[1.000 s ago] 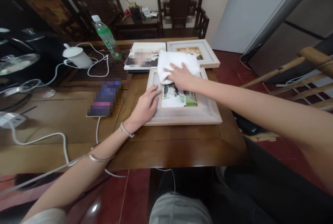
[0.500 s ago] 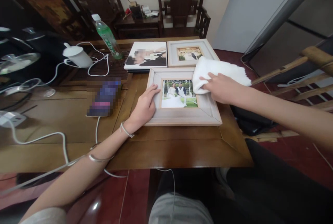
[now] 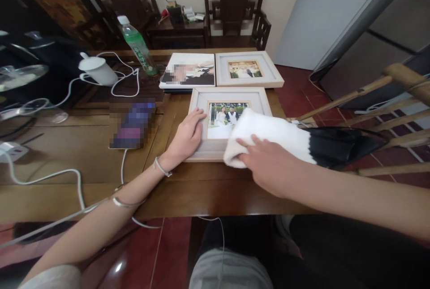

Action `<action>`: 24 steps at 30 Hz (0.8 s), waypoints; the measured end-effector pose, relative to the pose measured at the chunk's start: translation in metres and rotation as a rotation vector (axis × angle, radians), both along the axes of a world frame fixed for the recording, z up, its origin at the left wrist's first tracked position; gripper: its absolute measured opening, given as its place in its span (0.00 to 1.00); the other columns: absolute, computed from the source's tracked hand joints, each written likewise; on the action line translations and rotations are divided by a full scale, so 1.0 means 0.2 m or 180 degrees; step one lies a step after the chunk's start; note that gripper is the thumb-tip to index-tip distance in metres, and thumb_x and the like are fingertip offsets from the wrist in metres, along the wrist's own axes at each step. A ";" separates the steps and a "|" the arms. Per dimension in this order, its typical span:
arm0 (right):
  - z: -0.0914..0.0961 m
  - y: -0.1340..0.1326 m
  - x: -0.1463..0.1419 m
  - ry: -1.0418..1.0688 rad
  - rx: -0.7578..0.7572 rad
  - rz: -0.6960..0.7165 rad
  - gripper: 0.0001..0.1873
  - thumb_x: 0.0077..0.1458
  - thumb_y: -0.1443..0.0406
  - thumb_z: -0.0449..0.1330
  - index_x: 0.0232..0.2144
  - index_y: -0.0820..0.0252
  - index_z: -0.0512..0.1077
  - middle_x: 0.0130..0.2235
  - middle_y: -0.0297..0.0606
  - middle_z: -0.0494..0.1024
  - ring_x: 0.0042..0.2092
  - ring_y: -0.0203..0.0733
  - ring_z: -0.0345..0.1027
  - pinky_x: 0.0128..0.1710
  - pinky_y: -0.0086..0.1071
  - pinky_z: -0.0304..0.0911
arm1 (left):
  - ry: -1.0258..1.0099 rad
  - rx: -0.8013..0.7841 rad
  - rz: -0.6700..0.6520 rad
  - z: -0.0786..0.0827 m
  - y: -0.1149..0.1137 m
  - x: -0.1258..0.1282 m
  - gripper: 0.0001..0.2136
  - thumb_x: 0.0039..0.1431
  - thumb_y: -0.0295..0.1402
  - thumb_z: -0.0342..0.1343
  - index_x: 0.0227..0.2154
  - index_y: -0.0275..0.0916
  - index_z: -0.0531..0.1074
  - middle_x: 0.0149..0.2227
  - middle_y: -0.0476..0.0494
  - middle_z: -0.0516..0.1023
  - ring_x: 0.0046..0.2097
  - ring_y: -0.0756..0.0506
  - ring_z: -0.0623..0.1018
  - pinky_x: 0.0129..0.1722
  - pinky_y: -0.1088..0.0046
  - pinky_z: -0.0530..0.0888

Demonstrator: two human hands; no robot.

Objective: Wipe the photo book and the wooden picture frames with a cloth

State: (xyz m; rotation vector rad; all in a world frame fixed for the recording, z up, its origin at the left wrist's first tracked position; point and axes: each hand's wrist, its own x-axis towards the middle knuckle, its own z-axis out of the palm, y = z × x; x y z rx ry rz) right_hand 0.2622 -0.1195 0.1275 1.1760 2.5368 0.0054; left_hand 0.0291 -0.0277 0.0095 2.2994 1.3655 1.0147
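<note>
A pale wooden picture frame (image 3: 231,94) with a photo of two people lies flat on the table in front of me. My left hand (image 3: 188,134) rests with outstretched fingers on the frame's left border. A white cloth (image 3: 268,130) is in the grip of my right hand (image 3: 268,163), pressed over the frame's lower right part. The cloth hides the frame's right lower corner and part of the photo. Behind it lie a second framed photo (image 3: 275,76) and, left of that, a white-edged photo panel (image 3: 173,84).
On the wooden table (image 3: 215,195) to the left are a phone (image 3: 132,125) on a cable, a white lidded cup (image 3: 99,71), a green-labelled bottle (image 3: 137,47) and a white charger (image 3: 11,151). A wooden chair (image 3: 396,114) with a black bag (image 3: 342,145) stands on the right.
My right hand has moved the cloth from the frame's upper right side down to its lower edge, nearer to me. My left hand stays on the left border.
</note>
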 end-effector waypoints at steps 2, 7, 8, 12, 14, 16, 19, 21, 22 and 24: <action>-0.04 0.02 -0.09 0.0350 0.0123 0.0148 0.19 0.56 0.71 0.60 0.44 0.50 0.84 0.61 0.41 0.79 0.52 0.58 0.78 0.44 0.47 0.76 | -0.0091 -0.0078 0.0025 0.01 -0.01 0.01 0.17 0.73 0.33 0.44 0.54 0.40 0.76 0.63 0.38 0.77 0.70 0.38 0.70 0.72 0.47 0.64; -0.13 0.06 -0.23 0.0689 0.0343 0.0590 0.20 0.60 0.70 0.57 0.45 0.43 0.84 0.66 0.32 0.75 0.62 0.59 0.73 0.57 0.48 0.74 | -0.0296 -0.0261 0.0137 0.01 -0.03 0.00 0.20 0.75 0.41 0.41 0.58 0.40 0.73 0.65 0.37 0.75 0.70 0.37 0.70 0.71 0.49 0.66; -0.14 0.07 -0.23 0.0718 0.0328 0.0636 0.21 0.60 0.71 0.57 0.45 0.43 0.84 0.66 0.31 0.74 0.64 0.59 0.71 0.59 0.48 0.72 | -0.0284 -0.0269 0.0171 0.01 -0.03 0.00 0.21 0.75 0.42 0.41 0.59 0.40 0.72 0.66 0.35 0.74 0.69 0.37 0.71 0.71 0.49 0.67; -0.15 0.13 -0.12 0.0849 0.0242 0.0746 0.26 0.56 0.77 0.55 0.47 0.47 0.83 0.68 0.33 0.71 0.69 0.56 0.63 0.64 0.50 0.68 | -0.0065 -0.0137 0.0069 0.01 -0.02 0.01 0.22 0.75 0.42 0.41 0.61 0.37 0.69 0.65 0.31 0.74 0.70 0.36 0.70 0.71 0.49 0.66; -0.13 0.19 -0.03 0.0753 0.0103 0.0571 0.26 0.55 0.79 0.56 0.46 0.51 0.83 0.67 0.38 0.72 0.68 0.57 0.65 0.63 0.53 0.68 | 0.0104 -0.0041 -0.0049 0.01 -0.02 0.02 0.21 0.74 0.40 0.43 0.61 0.35 0.69 0.65 0.30 0.74 0.71 0.36 0.68 0.72 0.48 0.64; -0.10 0.26 0.07 0.0565 0.0053 0.0139 0.24 0.55 0.79 0.56 0.46 0.56 0.83 0.63 0.46 0.77 0.60 0.59 0.75 0.57 0.55 0.73 | 0.0249 0.0031 -0.0115 0.00 -0.02 0.02 0.20 0.73 0.38 0.45 0.60 0.35 0.70 0.66 0.29 0.73 0.72 0.35 0.67 0.73 0.46 0.62; -0.06 0.42 0.22 0.0546 0.0561 -0.0391 0.28 0.57 0.77 0.54 0.55 0.59 0.81 0.64 0.51 0.75 0.56 0.61 0.77 0.53 0.55 0.74 | 0.0353 0.0085 -0.0132 -0.01 -0.02 0.01 0.19 0.73 0.36 0.46 0.60 0.36 0.70 0.67 0.30 0.71 0.73 0.35 0.65 0.73 0.46 0.61; -0.06 0.53 0.31 0.0715 0.1052 -0.0299 0.32 0.58 0.76 0.53 0.62 0.57 0.76 0.71 0.46 0.67 0.66 0.65 0.66 0.58 0.58 0.69 | 0.0371 0.0100 -0.0145 -0.01 -0.02 0.00 0.19 0.73 0.36 0.47 0.60 0.36 0.70 0.68 0.29 0.71 0.73 0.35 0.65 0.73 0.47 0.62; -0.08 0.58 0.34 0.0763 0.1240 -0.0174 0.33 0.59 0.76 0.53 0.64 0.56 0.74 0.73 0.43 0.63 0.70 0.66 0.59 0.61 0.61 0.65 | 0.0374 0.0102 -0.0155 -0.01 -0.02 0.00 0.19 0.72 0.36 0.47 0.60 0.35 0.70 0.68 0.29 0.70 0.73 0.35 0.65 0.73 0.46 0.62; -0.12 0.67 0.38 0.0691 0.1375 0.0049 0.33 0.59 0.74 0.54 0.65 0.55 0.73 0.75 0.39 0.60 0.74 0.68 0.48 0.65 0.65 0.58 | 0.0377 0.0082 -0.0169 -0.01 -0.02 0.00 0.18 0.72 0.35 0.48 0.60 0.36 0.71 0.68 0.29 0.70 0.72 0.34 0.65 0.72 0.45 0.62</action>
